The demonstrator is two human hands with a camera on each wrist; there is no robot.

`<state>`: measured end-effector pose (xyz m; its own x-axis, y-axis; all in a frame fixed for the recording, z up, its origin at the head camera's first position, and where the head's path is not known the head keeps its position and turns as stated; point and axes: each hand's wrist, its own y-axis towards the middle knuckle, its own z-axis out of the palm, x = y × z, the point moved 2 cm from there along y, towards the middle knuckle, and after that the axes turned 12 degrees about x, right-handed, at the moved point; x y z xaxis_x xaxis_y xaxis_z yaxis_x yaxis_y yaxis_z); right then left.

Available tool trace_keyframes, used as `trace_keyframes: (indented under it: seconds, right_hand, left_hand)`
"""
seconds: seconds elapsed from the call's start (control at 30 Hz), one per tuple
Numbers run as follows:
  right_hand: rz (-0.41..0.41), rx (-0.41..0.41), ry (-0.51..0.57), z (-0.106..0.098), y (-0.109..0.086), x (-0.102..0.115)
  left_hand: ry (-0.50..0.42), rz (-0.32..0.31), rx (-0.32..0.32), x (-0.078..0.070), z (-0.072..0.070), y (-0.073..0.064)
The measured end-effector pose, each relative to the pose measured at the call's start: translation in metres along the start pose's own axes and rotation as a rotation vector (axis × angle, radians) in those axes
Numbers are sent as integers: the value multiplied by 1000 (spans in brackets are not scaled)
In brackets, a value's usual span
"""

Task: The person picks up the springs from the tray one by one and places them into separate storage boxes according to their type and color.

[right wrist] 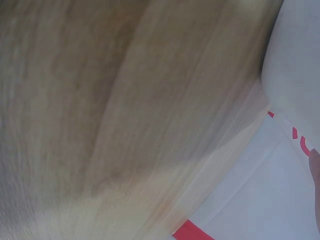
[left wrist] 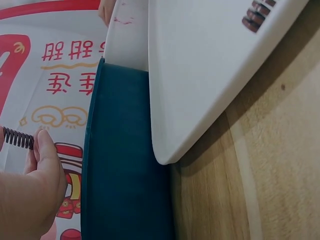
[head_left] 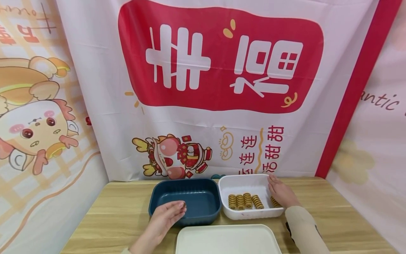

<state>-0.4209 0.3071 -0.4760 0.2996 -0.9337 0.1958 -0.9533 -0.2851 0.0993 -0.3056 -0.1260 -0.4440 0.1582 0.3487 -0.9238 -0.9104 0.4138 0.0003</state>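
Observation:
My left hand [head_left: 166, 217] is over the near left part of a dark blue tub [head_left: 187, 221]. Between thumb and fingers it pinches a dark ridged cookie [left wrist: 19, 138], of which only a dark tip shows in the head view. My right hand [head_left: 282, 192] rests on the right rim of a white tub [head_left: 252, 214], its fingers fairly straight along the edge. Inside that tub stand several brown ridged cookies [head_left: 248, 200], with another cookie [head_left: 275, 202] close beside the right hand. The right wrist view catches only a fingertip [right wrist: 315, 167] at its edge.
A cream tray [head_left: 226, 240] lies in front of both tubs; in the left wrist view a dark ridged cookie [left wrist: 257, 16] sits on it. The wooden table [head_left: 342, 215] meets a printed cloth [head_left: 219, 53] hanging behind the tubs. A small teal object [head_left: 218, 176] shows behind them.

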Motion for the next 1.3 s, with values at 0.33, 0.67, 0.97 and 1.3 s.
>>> trace_keyframes:
  seconds: [0.33,0.67,0.97,1.3]
  right_hand:
    - [7,2,2,-2,-1,1]
    - [-12,-22,-11,-2,0,0]
    - [-5,-17,-1,-2,0,1]
    - [7,-7,0,-1,0,2]
  left_hand:
    - [20,6,-36,-1,-3,5]
    - [94,14,-66,0,-9,11]
    - [418,-14,-244,-2,-12,16]
    - [735,-12,-276,-7,-22,22]
